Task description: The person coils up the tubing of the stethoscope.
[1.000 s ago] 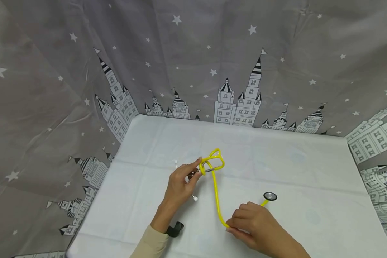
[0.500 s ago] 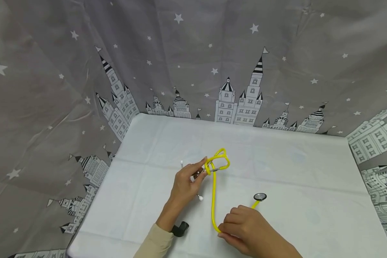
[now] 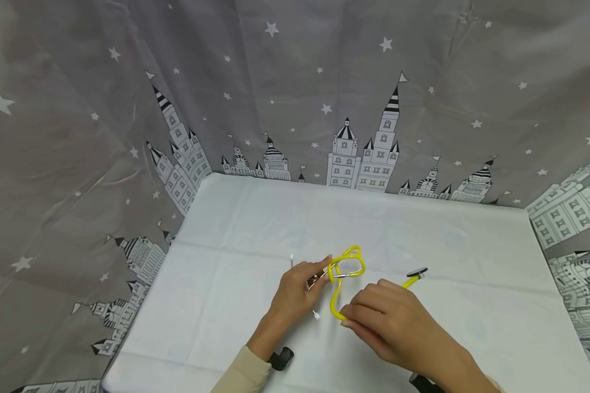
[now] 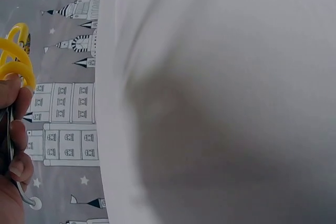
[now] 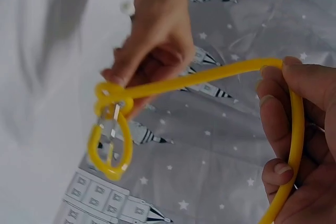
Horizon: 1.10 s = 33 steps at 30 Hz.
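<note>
Stethoscope (image 3: 332, 303) is held above the tabletop (image 3: 226, 229), left grip (image 3: 295, 289) clamped on its metal tubes (image 3: 341, 276), right grip (image 3: 395, 322) pinching the yellow hose (image 5: 210, 78). Yank that and imo the loop (image 5: 127, 148) could slip.

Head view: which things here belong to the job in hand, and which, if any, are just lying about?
In the job:
stethoscope's yellow tubing, held by the right hand
metal ear tubes, held by the left hand
chest piece, beyond the right hand

Only surroundings:
white table cover
grey castle-print curtain
black wrist device
</note>
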Available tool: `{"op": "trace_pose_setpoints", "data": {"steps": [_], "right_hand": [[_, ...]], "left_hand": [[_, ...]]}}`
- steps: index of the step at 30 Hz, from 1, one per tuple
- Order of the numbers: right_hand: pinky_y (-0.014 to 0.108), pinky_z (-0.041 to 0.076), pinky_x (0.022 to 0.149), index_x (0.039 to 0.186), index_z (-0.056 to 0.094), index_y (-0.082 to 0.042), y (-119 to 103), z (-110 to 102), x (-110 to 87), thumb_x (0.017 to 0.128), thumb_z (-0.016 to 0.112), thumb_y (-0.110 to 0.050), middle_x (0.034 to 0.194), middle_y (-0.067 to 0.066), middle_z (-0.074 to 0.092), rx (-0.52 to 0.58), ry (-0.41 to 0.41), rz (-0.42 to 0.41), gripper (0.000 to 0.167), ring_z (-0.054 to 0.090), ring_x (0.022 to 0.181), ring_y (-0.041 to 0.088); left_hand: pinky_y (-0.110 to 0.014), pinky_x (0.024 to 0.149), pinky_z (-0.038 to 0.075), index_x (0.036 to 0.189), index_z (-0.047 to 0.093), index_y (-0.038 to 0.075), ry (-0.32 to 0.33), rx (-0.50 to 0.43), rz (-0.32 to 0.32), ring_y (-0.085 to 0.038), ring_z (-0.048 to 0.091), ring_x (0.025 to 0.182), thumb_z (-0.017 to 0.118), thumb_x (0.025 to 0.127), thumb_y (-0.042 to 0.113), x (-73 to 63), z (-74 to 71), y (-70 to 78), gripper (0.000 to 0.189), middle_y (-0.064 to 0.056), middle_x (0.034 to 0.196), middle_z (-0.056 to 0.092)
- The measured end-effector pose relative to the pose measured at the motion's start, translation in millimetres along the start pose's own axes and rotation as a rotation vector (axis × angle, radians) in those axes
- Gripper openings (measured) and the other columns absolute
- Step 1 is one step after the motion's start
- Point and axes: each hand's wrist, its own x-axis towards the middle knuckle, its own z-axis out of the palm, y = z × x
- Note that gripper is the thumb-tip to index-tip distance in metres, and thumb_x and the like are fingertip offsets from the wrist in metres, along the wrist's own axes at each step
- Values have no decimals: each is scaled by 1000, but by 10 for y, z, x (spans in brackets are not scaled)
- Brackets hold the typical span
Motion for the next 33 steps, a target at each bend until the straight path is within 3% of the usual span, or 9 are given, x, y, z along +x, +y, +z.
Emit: {"op": "trace_pose_setpoints", "data": {"steps": [4,13,19,24,29,33], "right_hand": [[21,46,73,104,79,-18,53,-25,72,111,61,-30,93,-12,71,12,-11,13,22,63,81,6],[25,55,85,104,77,-18,2,160,127,107,67,-25,99,-11,73,62,-55,-28,12,65,88,6],[26,55,92,106,77,-20,-37,199,124,105,71,-25,103,-12,73,116,-74,11,8,66,93,5],[28,56,91,111,78,-19,87,130,156,107,68,-26,107,-10,76,124,-43,31,13,70,97,8],[23,53,91,111,79,-19,366,-36,191,105,71,-20,102,-9,77,205,-23,140,10,70,96,7],[19,52,90,109,79,-18,585,-126,191,98,78,-9,100,-10,77,261,-62,258,15,68,95,5]], "left_hand": [[-17,66,47,144,70,18,-23,-2,-19,-9,55,74,84,94,12,-5,19,53,53,3,89,72],[-16,64,44,146,69,18,-22,-29,-25,-11,54,72,80,98,12,17,33,137,49,5,91,74],[-17,64,43,145,69,18,-33,-61,-49,-10,52,71,79,99,13,12,58,145,48,6,89,74],[-16,63,41,142,72,14,-38,-52,2,-5,47,70,76,98,5,1,88,162,45,3,89,74],[-14,63,42,130,79,13,-47,-4,55,-4,48,70,80,95,6,-15,113,175,36,4,86,73],[-12,65,42,122,81,16,-110,17,75,-3,52,72,81,97,15,-33,125,211,25,5,85,72]]}}
